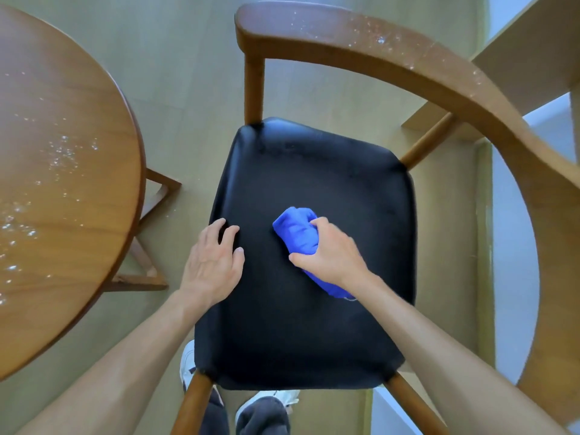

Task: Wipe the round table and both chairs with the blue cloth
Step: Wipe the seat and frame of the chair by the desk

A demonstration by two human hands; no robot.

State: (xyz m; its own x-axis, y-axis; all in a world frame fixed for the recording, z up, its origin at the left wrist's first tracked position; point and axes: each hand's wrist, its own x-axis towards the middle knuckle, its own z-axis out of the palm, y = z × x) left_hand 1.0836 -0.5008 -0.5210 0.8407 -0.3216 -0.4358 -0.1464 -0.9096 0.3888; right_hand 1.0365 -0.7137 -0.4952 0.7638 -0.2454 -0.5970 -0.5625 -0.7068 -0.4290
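A wooden chair with a black padded seat (314,171) stands right below me. Its curved wooden backrest (408,54) arcs from the top to the right and carries white specks. My right hand (329,255) grips a bunched blue cloth (296,232) and holds it against the middle of the seat. My left hand (213,262) rests flat on the seat's left edge, fingers spread. The round wooden table (62,183) fills the left side, its top dotted with white specks.
Table legs (153,208) stand on the pale floor between table and chair. A light wooden shelf unit (533,58) and a white wall are at the right. My shoes and dark trousers (260,412) show under the seat's front edge.
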